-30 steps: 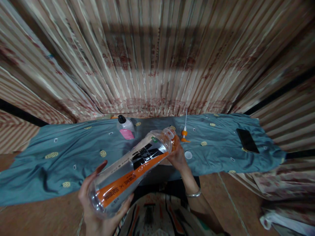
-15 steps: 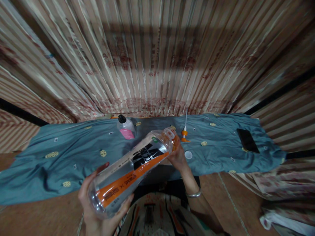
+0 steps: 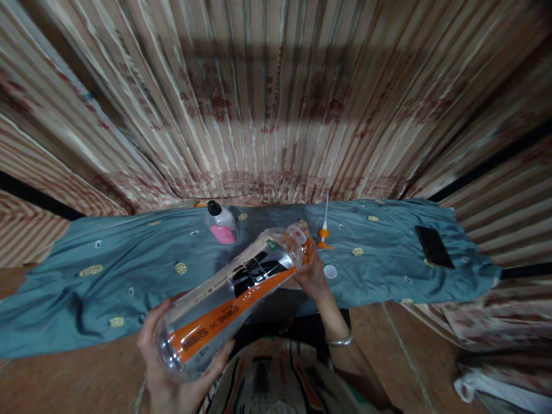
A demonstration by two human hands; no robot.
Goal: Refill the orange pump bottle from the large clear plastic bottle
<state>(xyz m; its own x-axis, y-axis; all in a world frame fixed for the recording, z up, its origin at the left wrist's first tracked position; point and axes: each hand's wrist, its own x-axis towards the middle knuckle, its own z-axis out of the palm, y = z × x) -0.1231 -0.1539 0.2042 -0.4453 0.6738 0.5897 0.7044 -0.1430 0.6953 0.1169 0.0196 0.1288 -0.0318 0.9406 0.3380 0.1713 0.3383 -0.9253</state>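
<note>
A large clear plastic bottle (image 3: 228,305) with a silver, black and orange label lies tilted across my view, its neck at the upper right. My left hand (image 3: 172,362) is wrapped round its base. At the neck, my right hand (image 3: 313,273) grips an orange container (image 3: 307,251), mostly hidden by the fingers and the bottle. The bottle's mouth is at the top of this container; whether they touch I cannot tell. Just right of that hand lie an orange pump head (image 3: 324,234) with a long pale tube and a round white cap (image 3: 330,271).
On the teal patterned cloth (image 3: 149,287) stands a small clear bottle (image 3: 222,224) with a black top and pink label, left of centre. A black phone (image 3: 434,247) lies at the right. Striped curtains (image 3: 276,115) hang close behind and at both sides.
</note>
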